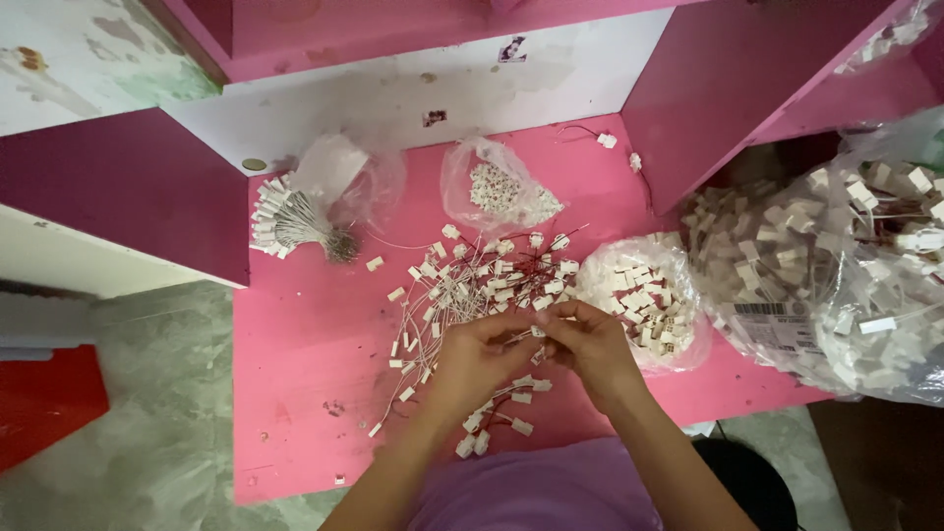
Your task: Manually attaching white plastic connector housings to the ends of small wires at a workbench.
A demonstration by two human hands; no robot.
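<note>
My left hand [479,356] and my right hand [590,346] meet over the pink tabletop [305,344], fingertips pinched together on a small white connector with thin wires [537,331]. Behind the hands lies a loose pile of wired white connectors [482,280]. More wired connectors [497,418] lie just below my left hand, near my lap.
A clear bag of white connector housings [644,295] sits right of my hands. A large bag of similar parts [846,265] fills the right side. A tied wire bundle [290,224] and a small bag of white pieces [501,192] lie at the back. Pink shelf walls [723,88] enclose the table.
</note>
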